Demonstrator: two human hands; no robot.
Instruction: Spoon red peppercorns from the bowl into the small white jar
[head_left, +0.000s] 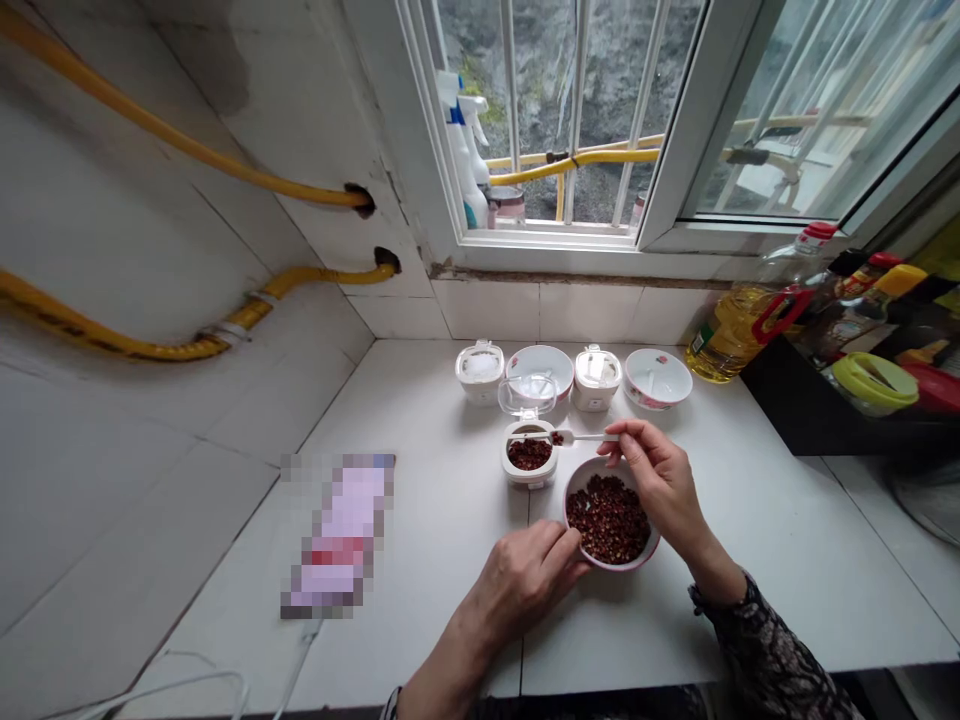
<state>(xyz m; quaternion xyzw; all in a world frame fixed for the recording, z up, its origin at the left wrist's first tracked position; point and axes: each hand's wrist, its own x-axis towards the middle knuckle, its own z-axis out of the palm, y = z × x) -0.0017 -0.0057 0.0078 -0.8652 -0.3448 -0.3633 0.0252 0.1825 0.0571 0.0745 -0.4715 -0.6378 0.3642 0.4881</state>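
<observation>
Left hand [525,575] pinching our bowl [619,568], apparently for steadiness | right hand [664,480]: we're pinching the spoon [589,437] level beside the seasoning jar [517,478] (Sichuan peppercorns [558,438] aboard, spill-wary)

Wide lane to the left, crowding at the back

I have open counter [431,530] between the blurred flat item [345,530] and the open jar [529,479]. Just right of that jar, the filled bowl [609,520] leaves only a narrow gap, crossed above by a spoon [589,437]. Behind – past the raised lid [528,396] – lidded jars [481,376] and bowls [657,395] line up. The oil bottle [724,335] blocks my back right.
</observation>
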